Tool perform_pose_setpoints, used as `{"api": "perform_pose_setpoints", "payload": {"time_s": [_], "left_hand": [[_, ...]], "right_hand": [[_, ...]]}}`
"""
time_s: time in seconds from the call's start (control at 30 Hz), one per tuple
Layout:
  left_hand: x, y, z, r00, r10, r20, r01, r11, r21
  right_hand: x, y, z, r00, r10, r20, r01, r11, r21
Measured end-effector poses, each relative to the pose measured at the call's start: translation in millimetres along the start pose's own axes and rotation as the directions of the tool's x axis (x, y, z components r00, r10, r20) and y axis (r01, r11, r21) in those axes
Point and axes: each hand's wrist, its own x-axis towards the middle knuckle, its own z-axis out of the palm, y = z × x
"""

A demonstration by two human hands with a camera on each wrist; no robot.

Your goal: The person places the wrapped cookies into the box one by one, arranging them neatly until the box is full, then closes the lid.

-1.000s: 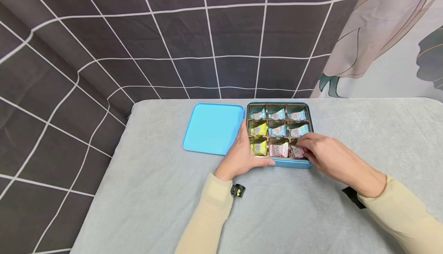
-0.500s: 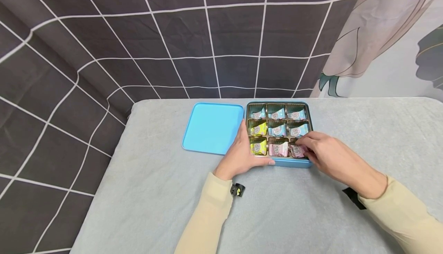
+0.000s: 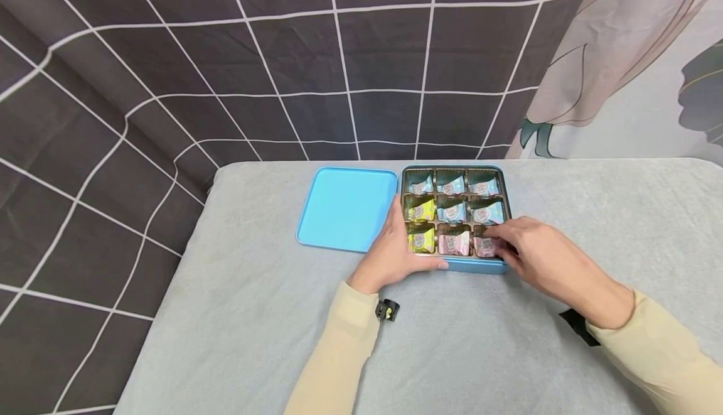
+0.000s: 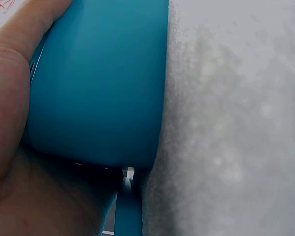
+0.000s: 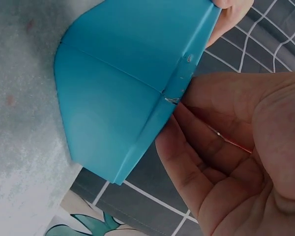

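A blue tin box [image 3: 477,265] with a divided tray of small wrapped candies stands at the table's back. Its left front corner lies in my left hand [image 3: 390,255], fingers along the left side and thumb along the front. My right hand [image 3: 539,258] reaches over the right front corner. Its thumb and fingers pinch a pink wrapped candy [image 3: 484,247] in the front right compartment; their tips are partly hidden. Another pink candy [image 3: 454,243] sits to its left, two yellow ones [image 3: 421,240] fill the left column's lower compartments, and several light blue candies [image 3: 452,213] fill the others.
The flat blue lid [image 3: 347,208] lies left of the box, close to its side. A grey cloth [image 3: 254,314] covers the table. Behind and left hangs a dark curtain with white grid lines [image 3: 271,57]; a patterned light curtain [image 3: 627,82] hangs at the right.
My right wrist has shifted slightly to the right and toward me, with the fingers still in the front right compartment. The left hand, box and lid keep their places.
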Motion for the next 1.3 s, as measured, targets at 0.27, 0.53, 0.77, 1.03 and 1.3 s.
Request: {"api": "perform_pose_setpoints", "payload": {"time_s": [0.27,0.53,0.77,1.03,1.3], "left_hand": [[-0.4,0.1,0.6,1.0,0.003,-0.002,-0.003,1.0,0.006],[-2.5,-1.0,-1.3,1.0,0.011,-0.004,-0.011,1.0,0.017],[-4.5,0.8,-2.3,0.998,0.062,-0.016,-0.062,0.997,0.04],[-13.6,-0.1,-16.1,0.995,0.086,-0.053,-0.082,0.994,0.073],[-21.1,-10.8,-47.5,0.986,0.12,-0.118,-0.099,0.98,0.173]], "right_hand": [[-2,-1,-2.9,1.0,0.02,-0.014,-0.02,1.0,0.003],[-1,-10,-6.8,0.994,0.11,-0.02,-0.109,0.994,0.013],[1,-19,-10.9,0.977,0.215,0.001,-0.215,0.976,0.045],[3,-30,-10.7,0.975,0.21,-0.075,-0.202,0.974,0.1],[10,-47,-6.0,0.978,0.181,-0.1,-0.166,0.976,0.14]]}}
